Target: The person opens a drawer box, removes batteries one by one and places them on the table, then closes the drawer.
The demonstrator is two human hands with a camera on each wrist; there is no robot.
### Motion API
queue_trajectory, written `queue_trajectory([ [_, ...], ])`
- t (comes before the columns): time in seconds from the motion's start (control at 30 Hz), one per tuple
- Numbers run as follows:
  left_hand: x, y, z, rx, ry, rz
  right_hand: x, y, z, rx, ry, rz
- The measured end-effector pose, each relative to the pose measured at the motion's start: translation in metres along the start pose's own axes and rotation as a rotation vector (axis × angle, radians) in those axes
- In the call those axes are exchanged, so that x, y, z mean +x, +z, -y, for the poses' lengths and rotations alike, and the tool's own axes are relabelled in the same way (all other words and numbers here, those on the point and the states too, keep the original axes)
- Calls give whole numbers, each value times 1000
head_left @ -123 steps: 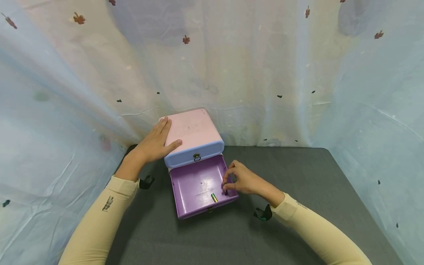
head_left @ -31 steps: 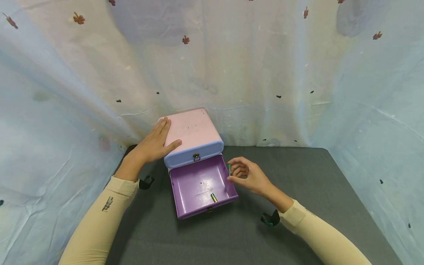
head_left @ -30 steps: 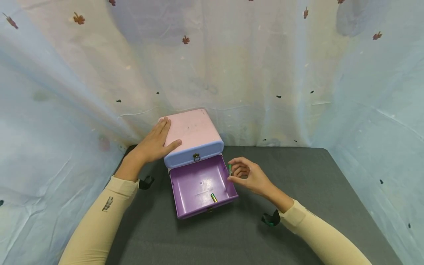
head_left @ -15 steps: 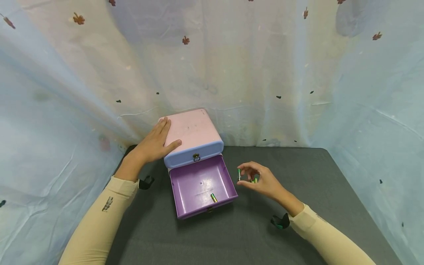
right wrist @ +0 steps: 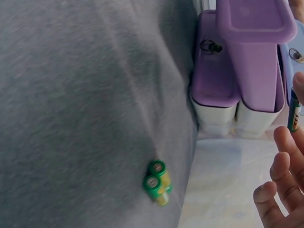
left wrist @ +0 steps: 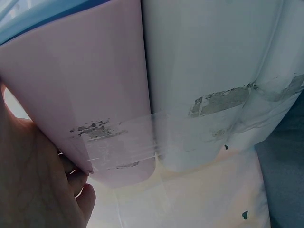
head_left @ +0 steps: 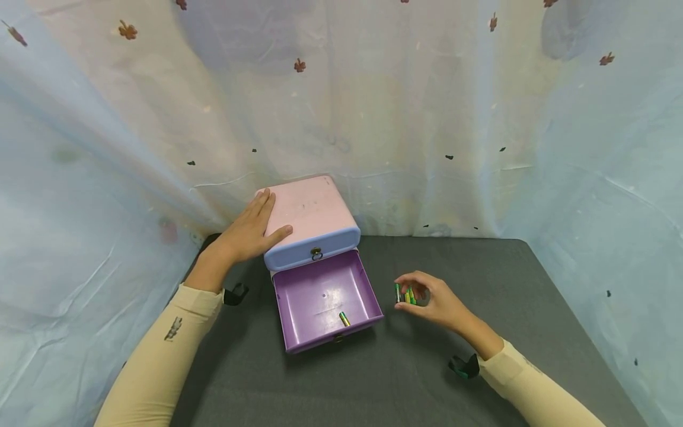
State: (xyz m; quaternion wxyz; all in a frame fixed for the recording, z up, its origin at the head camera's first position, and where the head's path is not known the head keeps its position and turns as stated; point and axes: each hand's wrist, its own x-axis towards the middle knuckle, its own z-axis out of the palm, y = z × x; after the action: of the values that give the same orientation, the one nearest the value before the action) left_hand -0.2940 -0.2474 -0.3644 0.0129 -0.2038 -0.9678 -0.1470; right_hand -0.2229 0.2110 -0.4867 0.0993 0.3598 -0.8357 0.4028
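Note:
My left hand [head_left: 248,234] lies with straight fingers on the pink top [head_left: 312,204] of a small drawer cabinet; in the left wrist view its fingers [left wrist: 78,183] reach over the cabinet's pink edge. Below the blue drawer [head_left: 315,248], a purple drawer [head_left: 301,299] is pulled out, with one battery [head_left: 344,319] lying near its front. Right of it, my right hand [head_left: 440,302] pinches a green battery [head_left: 397,293] upright between thumb and fingertip. Close by, a cluster of green-and-yellow batteries [right wrist: 158,183] stands on the table, partly framed by the curved fingers in the head view.
A grey cloth-covered table [head_left: 453,385] extends to the right and front. Behind and at both sides hangs a pale patterned curtain [head_left: 405,118]. In the right wrist view another purple drawer [right wrist: 214,80] sits pushed in, beside the pulled-out one.
My right hand has lifted a battery out of the purple drawer and carried it right, to beside the batteries standing on the table. The left hand has stayed on the cabinet top.

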Motion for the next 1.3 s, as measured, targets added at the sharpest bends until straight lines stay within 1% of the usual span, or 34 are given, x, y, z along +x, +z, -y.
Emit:
queue_trajectory([
  [0.27,0,0,0,-4,1,1,-17,-3,-9,-48,11,43],
  [0.43,0,-1,-1,-3,-3,1,-25,-3,-16,-51,0,70],
  [0.5,0,-1,-1,-2,-6,3,-29,-3,-19,-52,10,80],
  [0.57,-1,-1,-1,-2,-9,6,-32,-3,-21,-58,27,92],
  [0.67,-1,-1,-2,-5,-8,8,-37,-4,-24,-64,73,116],
  [0.9,-1,-2,-2,-5,-11,9,-44,-5,-27,-96,165,195],
  [1.03,-2,-3,-3,0,-16,12,-46,-4,-29,-124,201,218],
  [1.3,-2,-3,-4,18,-11,12,-49,-2,-33,-140,266,253],
])
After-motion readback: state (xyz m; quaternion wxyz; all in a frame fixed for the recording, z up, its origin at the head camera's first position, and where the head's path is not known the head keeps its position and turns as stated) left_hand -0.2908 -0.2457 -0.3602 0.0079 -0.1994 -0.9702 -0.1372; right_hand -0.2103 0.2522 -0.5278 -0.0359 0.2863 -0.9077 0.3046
